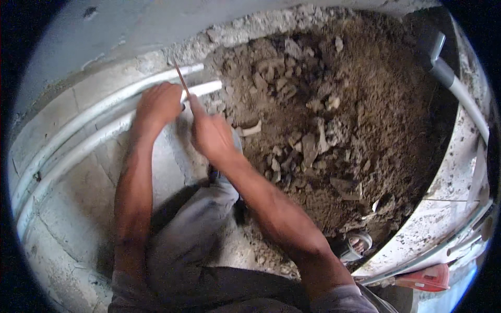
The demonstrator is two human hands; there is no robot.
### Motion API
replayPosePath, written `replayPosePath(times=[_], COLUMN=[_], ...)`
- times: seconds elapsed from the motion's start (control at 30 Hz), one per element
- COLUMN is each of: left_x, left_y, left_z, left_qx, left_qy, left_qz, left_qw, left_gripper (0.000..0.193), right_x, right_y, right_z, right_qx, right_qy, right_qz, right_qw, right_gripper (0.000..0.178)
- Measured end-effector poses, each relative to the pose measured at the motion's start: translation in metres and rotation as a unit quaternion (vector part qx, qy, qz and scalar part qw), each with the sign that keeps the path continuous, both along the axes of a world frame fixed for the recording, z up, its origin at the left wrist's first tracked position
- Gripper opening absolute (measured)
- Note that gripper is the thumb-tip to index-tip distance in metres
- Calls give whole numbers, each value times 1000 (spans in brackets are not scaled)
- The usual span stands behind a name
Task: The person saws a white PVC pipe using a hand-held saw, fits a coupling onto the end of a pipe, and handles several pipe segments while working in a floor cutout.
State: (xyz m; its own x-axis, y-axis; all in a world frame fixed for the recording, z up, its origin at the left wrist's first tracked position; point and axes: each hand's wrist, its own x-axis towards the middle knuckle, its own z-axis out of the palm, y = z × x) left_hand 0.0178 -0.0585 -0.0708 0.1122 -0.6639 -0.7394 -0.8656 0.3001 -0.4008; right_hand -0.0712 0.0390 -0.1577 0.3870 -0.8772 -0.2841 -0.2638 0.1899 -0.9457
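Observation:
My left hand (pixel 160 101) is closed round the nearer of two white plastic pipes (pixel 83 148), close to its right end. In my right hand (pixel 214 136) is a narrow, brownish saw blade (pixel 182 80), its far end pointing up and left. The blade crosses the nearer pipe just right of my left hand, and its tip reaches the farther white pipe (pixel 117 94). Whether its edge touches either pipe, I cannot tell. My right fingers wrap round the end of the tool, which hides most of its grip. Both pipes end beside the dug soil.
Loose brown soil (pixel 386 99) with broken rubble (pixel 308 148) fills the right side. A grey-white pipe (pixel 467 99) stands at the far right. Along the back runs a grey wall (pixel 135 31). A sandalled foot (pixel 357 245) and a red object (pixel 425 277) are at lower right.

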Motion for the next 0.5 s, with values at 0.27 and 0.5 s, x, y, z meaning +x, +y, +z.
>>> replayPosePath(times=[0.27, 0.5], left_x=[-11, -2], left_y=[6, 10], left_z=[16, 7], left_qx=[-6, 26], left_qy=[2, -18], left_qz=[-21, 5], left_qw=[1000, 999], left_gripper=[23, 26], right_x=[-18, -28], right_y=[-3, 12], right_z=[26, 27], right_qx=[55, 54], right_qy=[16, 25], right_qz=[71, 115], right_qw=[996, 992], right_gripper=[58, 57])
